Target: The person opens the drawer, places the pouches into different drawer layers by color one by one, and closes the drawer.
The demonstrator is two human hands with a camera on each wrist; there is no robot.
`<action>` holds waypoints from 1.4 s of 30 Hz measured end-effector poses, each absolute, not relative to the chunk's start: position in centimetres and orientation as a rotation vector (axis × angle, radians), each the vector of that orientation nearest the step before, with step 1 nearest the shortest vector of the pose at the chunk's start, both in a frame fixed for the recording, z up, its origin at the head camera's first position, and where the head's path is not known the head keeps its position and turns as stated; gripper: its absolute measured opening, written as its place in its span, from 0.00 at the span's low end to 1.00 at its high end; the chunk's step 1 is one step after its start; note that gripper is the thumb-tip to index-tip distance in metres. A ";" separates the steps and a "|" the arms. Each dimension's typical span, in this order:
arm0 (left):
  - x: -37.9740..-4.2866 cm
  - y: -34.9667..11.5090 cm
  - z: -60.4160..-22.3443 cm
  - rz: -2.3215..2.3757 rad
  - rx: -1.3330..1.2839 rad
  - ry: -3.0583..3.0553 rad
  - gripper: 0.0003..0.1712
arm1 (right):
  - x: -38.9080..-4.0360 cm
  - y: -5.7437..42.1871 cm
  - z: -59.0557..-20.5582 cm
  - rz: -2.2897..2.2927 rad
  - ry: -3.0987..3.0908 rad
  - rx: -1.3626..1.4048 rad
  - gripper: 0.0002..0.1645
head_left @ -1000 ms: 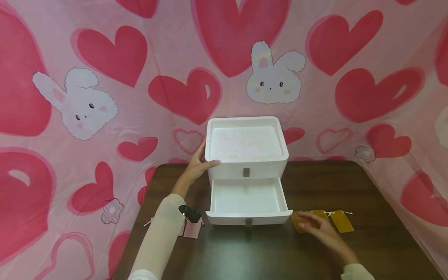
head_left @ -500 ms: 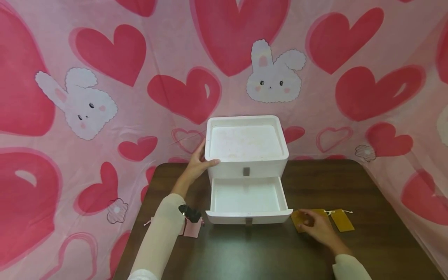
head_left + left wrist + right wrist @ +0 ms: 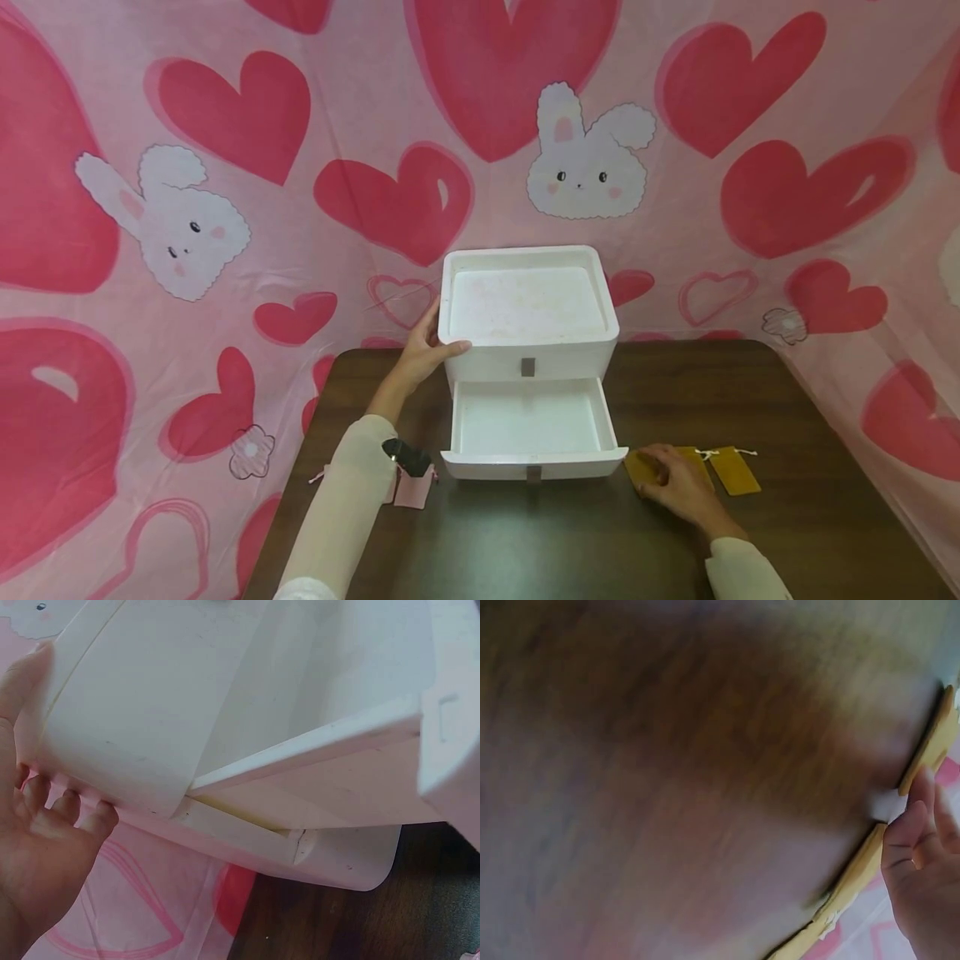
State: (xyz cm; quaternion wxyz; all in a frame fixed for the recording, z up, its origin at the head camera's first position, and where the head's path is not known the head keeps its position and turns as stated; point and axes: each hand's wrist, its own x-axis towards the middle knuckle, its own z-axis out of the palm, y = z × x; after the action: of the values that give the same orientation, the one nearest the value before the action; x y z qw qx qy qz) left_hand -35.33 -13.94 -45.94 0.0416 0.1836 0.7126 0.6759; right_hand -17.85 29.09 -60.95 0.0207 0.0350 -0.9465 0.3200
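Soft glare on tabletop (image 3: 495,533); right-wrist view blurred.

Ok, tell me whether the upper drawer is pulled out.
No, the upper drawer sits closed, while the lower drawer beneath it is pulled out.

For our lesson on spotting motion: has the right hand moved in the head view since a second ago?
Yes, slightly: the right hand has shifted left and forward, judged against the rightmost mustard pouch.
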 end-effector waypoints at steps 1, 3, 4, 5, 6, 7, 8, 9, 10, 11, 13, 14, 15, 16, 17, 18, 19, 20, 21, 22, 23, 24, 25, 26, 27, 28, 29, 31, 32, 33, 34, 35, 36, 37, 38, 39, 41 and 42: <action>-35.3 -13.9 -46.0 2.069 0.558 2.178 0.57 | -17.9 29.1 -61.1 0.993 -2.938 0.108 0.32; -35.3 -13.9 -46.0 2.072 0.554 2.169 0.58 | -17.9 29.1 -61.3 0.996 -2.939 0.105 0.33; -35.3 -13.8 -46.0 2.073 0.553 2.163 0.58 | -17.9 29.0 -61.4 1.000 -2.937 0.096 0.33; -35.3 -13.8 -46.0 2.075 0.553 2.160 0.58 | -18.0 29.0 -61.5 0.998 -2.936 0.098 0.33; -35.4 -13.8 -46.0 2.075 0.553 2.158 0.58 | -18.0 29.0 -61.5 0.995 -2.935 0.108 0.33; -35.4 -13.8 -46.0 2.077 0.553 2.156 0.58 | -18.0 29.0 -61.6 0.985 -2.932 0.118 0.33; -35.4 -13.8 -46.0 2.079 0.554 2.155 0.58 | -18.0 29.0 -61.6 0.970 -2.927 0.128 0.32; -35.4 -13.8 -46.0 2.080 0.553 2.155 0.58 | -18.1 29.0 -61.7 0.956 -2.918 0.139 0.31; -35.4 -13.8 -46.0 2.078 0.555 2.160 0.58 | -18.1 29.1 -61.7 0.942 -2.909 0.153 0.30; -35.4 -13.8 -45.9 2.082 0.552 2.159 0.58 | -18.1 29.1 -61.7 0.927 -2.902 0.170 0.29; -35.4 -13.9 -45.9 2.081 0.550 2.160 0.58 | -18.2 29.2 -61.8 0.906 -2.887 0.199 0.28; -35.4 -13.9 -46.0 2.080 0.550 2.159 0.57 | -18.2 29.2 -61.8 0.901 -2.882 0.210 0.27; -35.5 -13.9 -46.0 2.081 0.549 2.154 0.57 | -18.2 29.2 -61.8 0.899 -2.876 0.220 0.27; -35.5 -13.9 -46.0 2.082 0.548 2.151 0.57 | -18.2 29.2 -61.8 0.895 -2.872 0.229 0.26; -35.5 -13.9 -46.1 2.085 0.543 2.145 0.57 | -18.3 29.3 -61.8 0.885 -2.869 0.236 0.26; -35.5 -14.0 -46.1 2.079 0.540 2.148 0.57 | -18.3 29.3 -61.9 0.872 -2.866 0.243 0.26; -35.5 -14.0 -46.1 2.079 0.537 2.147 0.57 | -18.4 29.3 -62.0 0.861 -2.862 0.244 0.25; -35.5 -14.0 -46.1 2.078 0.534 2.147 0.57 | -18.4 29.2 -62.0 0.850 -2.856 0.246 0.25; -35.5 -14.0 -46.1 2.075 0.534 2.150 0.57 | -18.4 29.2 -62.1 0.837 -2.851 0.246 0.24; -35.5 -14.0 -46.0 2.071 0.533 2.157 0.57 | -18.5 29.2 -62.2 0.826 -2.847 0.244 0.23; -35.4 -14.0 -46.0 2.068 0.534 2.162 0.57 | -18.5 29.2 -62.3 0.817 -2.836 0.246 0.22; -35.4 -14.0 -46.0 2.064 0.538 2.168 0.57 | -18.6 29.1 -62.4 0.808 -2.829 0.245 0.21; -35.4 -14.0 -45.9 2.065 0.538 2.168 0.57 | -18.6 29.1 -62.4 0.810 -2.827 0.237 0.20; -35.4 -14.0 -45.9 2.062 0.536 2.173 0.57 | -18.6 29.1 -62.4 0.813 -2.825 0.234 0.18; -35.4 -14.0 -45.9 2.058 0.534 2.179 0.57 | -18.7 29.1 -62.5 0.816 -2.825 0.228 0.17; -35.4 -14.0 -45.9 2.058 0.530 2.183 0.57 | -18.7 29.1 -62.5 0.820 -2.818 0.230 0.16; -35.4 -14.0 -45.9 2.055 0.526 2.185 0.57 | -18.7 29.0 -62.4 0.823 -2.810 0.233 0.15; -35.3 -14.0 -45.9 2.051 0.517 2.188 0.57 | -18.7 29.0 -62.3 0.833 -2.812 0.224 0.13; -35.3 -14.0 -45.9 2.050 0.514 2.189 0.57 | -18.7 28.9 -62.2 0.827 -2.805 0.224 0.13; -35.3 -14.0 -45.9 2.049 0.515 2.189 0.57 | -18.7 28.9 -62.2 0.826 -2.802 0.218 0.13; -35.3 -14.0 -45.8 2.049 0.514 2.189 0.57 | -18.7 28.8 -62.1 0.825 -2.803 0.211 0.13; -35.3 -14.0 -45.8 2.049 0.515 2.189 0.57 | -18.7 28.8 -62.1 0.828 -2.810 0.201 0.12; -35.3 -14.0 -45.8 2.047 0.515 2.191 0.57 | -18.6 28.7 -62.0 0.829 -2.819 0.186 0.12; -35.4 -14.0 -45.8 2.046 0.515 2.193 0.57 | -18.6 28.7 -61.9 0.830 -2.828 0.172 0.11; -35.4 -14.0 -45.9 2.044 0.516 2.196 0.56 | -18.7 28.6 -61.8 0.833 -2.837 0.159 0.11; -35.4 -14.0 -45.9 2.044 0.516 2.200 0.56 | -18.6 28.6 -61.7 0.839 -2.846 0.146 0.10; -35.4 -14.0 -45.9 2.038 0.518 2.209 0.57 | -18.6 28.5 -61.5 0.841 -2.860 0.132 0.09; -35.4 -14.0 -45.9 2.037 0.518 2.212 0.57 | -18.6 28.4 -61.4 0.841 -2.863 0.128 0.09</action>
State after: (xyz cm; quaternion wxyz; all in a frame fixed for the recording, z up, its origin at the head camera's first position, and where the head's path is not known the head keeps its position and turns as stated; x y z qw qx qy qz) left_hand -35.38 -13.95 -45.91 0.0452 0.1696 0.7242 0.6669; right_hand -18.61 28.43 -61.42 0.0771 0.0429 -0.9557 0.2807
